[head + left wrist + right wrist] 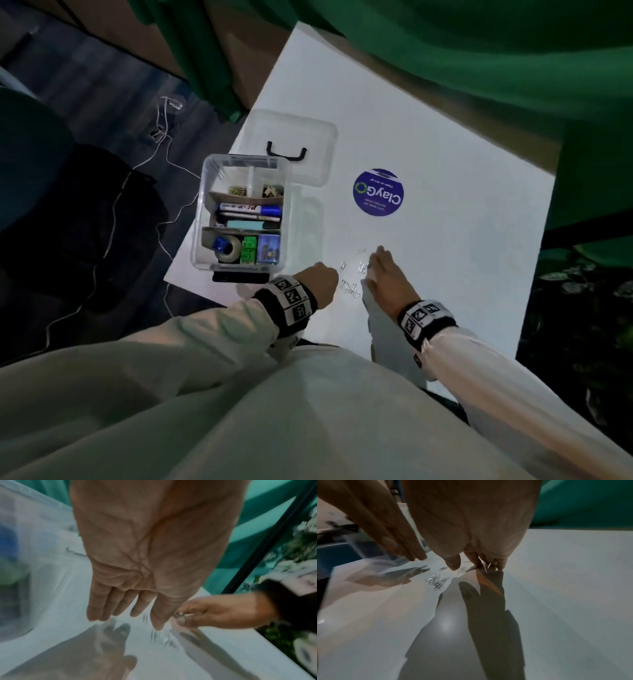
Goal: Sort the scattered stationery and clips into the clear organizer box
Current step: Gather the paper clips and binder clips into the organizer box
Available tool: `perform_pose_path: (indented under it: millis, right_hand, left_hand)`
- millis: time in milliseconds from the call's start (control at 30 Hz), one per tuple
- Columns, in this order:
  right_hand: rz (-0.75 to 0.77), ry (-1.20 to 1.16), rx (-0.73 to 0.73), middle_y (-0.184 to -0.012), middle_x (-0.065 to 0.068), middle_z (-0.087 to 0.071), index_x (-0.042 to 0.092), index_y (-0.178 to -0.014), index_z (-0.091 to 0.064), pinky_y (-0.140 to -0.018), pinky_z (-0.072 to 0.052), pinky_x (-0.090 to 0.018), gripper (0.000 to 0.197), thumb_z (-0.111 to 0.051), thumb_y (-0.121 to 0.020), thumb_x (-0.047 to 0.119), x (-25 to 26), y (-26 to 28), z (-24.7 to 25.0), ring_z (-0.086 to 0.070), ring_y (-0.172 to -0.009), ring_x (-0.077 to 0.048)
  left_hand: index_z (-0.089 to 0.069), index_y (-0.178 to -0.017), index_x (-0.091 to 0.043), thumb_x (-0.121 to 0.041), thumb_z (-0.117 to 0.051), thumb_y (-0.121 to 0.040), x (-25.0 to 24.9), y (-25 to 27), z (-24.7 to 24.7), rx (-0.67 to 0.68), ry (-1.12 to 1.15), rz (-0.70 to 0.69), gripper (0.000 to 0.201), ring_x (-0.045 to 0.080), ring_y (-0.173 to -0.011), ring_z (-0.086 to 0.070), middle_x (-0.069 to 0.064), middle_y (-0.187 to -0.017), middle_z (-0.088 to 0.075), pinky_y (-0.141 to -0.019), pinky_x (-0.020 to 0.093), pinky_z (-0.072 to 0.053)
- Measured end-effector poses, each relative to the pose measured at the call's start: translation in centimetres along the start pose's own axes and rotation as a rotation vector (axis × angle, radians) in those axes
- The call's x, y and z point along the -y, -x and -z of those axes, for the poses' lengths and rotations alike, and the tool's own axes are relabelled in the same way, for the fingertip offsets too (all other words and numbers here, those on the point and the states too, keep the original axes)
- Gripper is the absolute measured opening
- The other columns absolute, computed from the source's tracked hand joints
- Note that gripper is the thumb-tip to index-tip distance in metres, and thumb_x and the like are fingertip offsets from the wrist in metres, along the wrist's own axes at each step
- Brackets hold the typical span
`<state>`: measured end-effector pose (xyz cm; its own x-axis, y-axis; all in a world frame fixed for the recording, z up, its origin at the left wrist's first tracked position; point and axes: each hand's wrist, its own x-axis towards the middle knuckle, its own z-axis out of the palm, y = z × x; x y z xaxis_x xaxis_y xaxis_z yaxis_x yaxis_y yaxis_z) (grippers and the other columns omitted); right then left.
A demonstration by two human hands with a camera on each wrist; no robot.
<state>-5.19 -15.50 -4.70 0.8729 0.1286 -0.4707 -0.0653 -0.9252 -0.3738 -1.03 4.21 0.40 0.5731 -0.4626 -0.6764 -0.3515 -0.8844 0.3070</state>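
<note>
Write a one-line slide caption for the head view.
Both hands, left hand and right hand, close on loose paper clips beside the filled clear organizer box.

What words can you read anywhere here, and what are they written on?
"ClayGo": on the round blue sticker on the white table, seen upside down.
Smaller lines on that sticker: too small to read.
Printing on the marker in the clear organizer box: blurred, unreadable.
Black-and-white squares on the wristbands: coded patterns, not words.
</note>
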Motion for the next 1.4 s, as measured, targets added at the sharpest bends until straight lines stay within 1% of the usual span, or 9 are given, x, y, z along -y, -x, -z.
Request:
perform_pose_path:
  millis: [100,233,333,467,633,733,867,1067,1400]
  right_hand:
    - [0.127,0.027,0.041,-0.155,-0.029,-0.024,-0.007,-0.143,-0.035,-0.115,-0.031,-0.047,0.06,-0.035,-0.094,0.029,0.8,1.9,-1.7,-0.026,-0.143,-0.042]
    - [0.26,-0.06,0.025,-0.142,-0.024,-0.047,-0.003,-0.132,-0.052,-0.106,-0.043,-0.047,0.049,-0.061,-0.085,0.01,-0.2,4.2,-2.0,-0.048,-0.129,-0.042]
    - [0.148,-0.155,-0.067,-0.127,-0.018,-0.054,0.004,-0.13,-0.054,-0.099,-0.046,-0.042,0.047,-0.067,-0.084,0.007,-1.9,6.0,-0.9,-0.053,-0.115,-0.034]
    - [-0.003,-0.186,-0.062,-0.108,-0.013,-0.054,0.003,-0.11,-0.058,-0.081,-0.046,-0.035,0.025,-0.06,-0.085,0.002,-3.8,7.7,-1.3,-0.053,-0.099,-0.03]
    - [0.014,-0.214,-0.036,-0.092,-0.006,-0.051,0.01,-0.09,-0.055,-0.07,-0.04,-0.033,0.011,-0.051,-0.085,0.001,-2.3,6.0,-1.9,-0.052,-0.082,-0.025]
    - [0.062,-0.2,-0.071,-0.097,-0.012,-0.058,0.006,-0.097,-0.062,-0.075,-0.048,-0.038,0.015,-0.049,-0.09,0.003,-0.5,4.5,-1.5,-0.058,-0.087,-0.031]
    - [0.053,-0.231,-0.101,-0.104,-0.013,-0.056,0.005,-0.106,-0.061,-0.079,-0.047,-0.038,0.019,-0.053,-0.089,0.004,-0.7,3.8,-0.9,-0.057,-0.094,-0.032]
    - [0.035,-0.147,-0.066,-0.118,-0.016,-0.049,0.003,-0.119,-0.055,-0.092,-0.041,-0.032,0.037,-0.064,-0.084,0.008,-2.9,5.5,-1.3,-0.051,-0.108,-0.032]
    - [0.021,-0.172,-0.064,-0.12,-0.012,-0.046,0.007,-0.124,-0.053,-0.089,-0.045,-0.034,0.054,-0.078,-0.078,0.019,-0.3,3.9,-1.8,-0.046,-0.11,-0.027]
  left_hand:
    - [-0.047,-0.124,0.001,-0.01,-0.048,-0.093,-0.2,-0.7,-2.4,0.023,-0.141,0.047,0.033,0.037,-0.118,-0.049,0.023,-0.131,-0.04,-0.093,0.047,-0.049]
    - [-0.034,-0.139,0.005,-0.007,-0.05,-0.093,-1.5,-1.0,-4.7,-0.027,-0.171,-0.167,0.051,0.032,-0.14,-0.032,0.027,-0.151,-0.023,-0.107,0.042,-0.04]
    - [-0.049,-0.129,0.01,-0.002,-0.069,-0.078,-1.2,-0.9,-5.0,-0.172,-0.126,-0.4,0.056,0.03,-0.131,-0.048,0.029,-0.137,-0.048,-0.103,0.033,-0.045]
    - [-0.046,-0.131,0.0,0.004,-0.072,-0.068,0.2,-1.4,-4.7,-0.24,-0.043,-0.244,0.068,0.038,-0.108,-0.056,0.02,-0.124,-0.049,-0.088,0.046,-0.053]
    - [-0.023,-0.149,-0.008,-0.012,-0.079,-0.07,-1.2,-4.0,-2.9,-0.212,-0.162,-0.167,0.097,0.036,-0.125,-0.041,0.017,-0.153,-0.023,-0.094,0.048,-0.049]
    - [-0.015,-0.151,-0.01,-0.025,-0.069,-0.084,-2.7,-5.6,-1.4,-0.14,-0.248,-0.197,0.087,0.032,-0.138,-0.027,0.011,-0.16,-0.009,-0.103,0.046,-0.04]
    - [-0.034,-0.143,-0.004,-0.027,-0.072,-0.081,-1.9,-4.6,-2.3,-0.159,-0.204,-0.295,0.076,0.033,-0.134,-0.036,0.015,-0.154,-0.027,-0.105,0.045,-0.04]
    - [-0.055,-0.118,-0.004,-0.024,-0.09,-0.056,-1.6,-2.4,-5.7,-0.271,-0.091,-0.387,0.074,0.029,-0.093,-0.055,0.013,-0.114,-0.054,-0.082,0.039,-0.05]
    - [-0.055,-0.09,-0.001,-0.001,-0.059,-0.087,-2.2,-3.6,-4.6,-0.313,0.093,-0.259,0.005,0.03,-0.074,-0.05,0.017,-0.089,-0.049,-0.067,0.039,-0.044]
